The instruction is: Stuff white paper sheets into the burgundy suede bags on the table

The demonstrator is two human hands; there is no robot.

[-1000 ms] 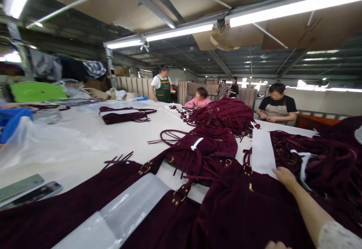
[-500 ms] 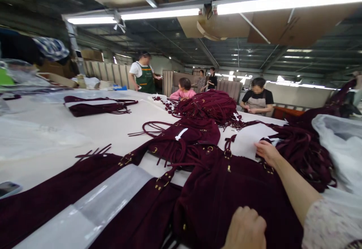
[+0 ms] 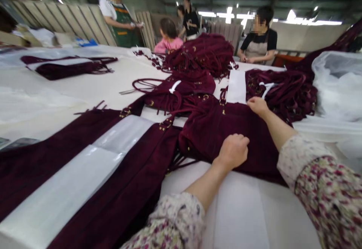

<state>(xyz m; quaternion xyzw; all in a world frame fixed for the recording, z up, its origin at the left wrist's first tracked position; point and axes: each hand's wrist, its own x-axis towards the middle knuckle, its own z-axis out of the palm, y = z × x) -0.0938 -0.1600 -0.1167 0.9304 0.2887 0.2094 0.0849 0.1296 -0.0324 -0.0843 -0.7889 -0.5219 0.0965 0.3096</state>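
A dark maroon suede bag (image 3: 206,128) lies flat in front of me on the white-covered table. My left hand (image 3: 234,150) is closed in a fist on its lower part; what its fingers hold, if anything, is hidden. At the bag's upper right edge, my right hand (image 3: 257,106) has its fingers pressed together beside the lower end of a white paper sheet (image 3: 237,86); what lies between the fingertips cannot be made out. To the left are long maroon pieces (image 3: 135,170) with a clear-wrapped white strip (image 3: 87,170) across them.
A heap of maroon bags (image 3: 202,55) lies farther back, and more maroon straps (image 3: 285,94) lie at the right beside clear plastic (image 3: 336,83). Several people are beyond the table. A folded maroon bundle (image 3: 68,66) rests at the left.
The view has tilted down. The white sheet, earlier slanted over the bag's top, now stands straighter and narrower beyond it. Both forearms now show, and bare table appears below the bag.
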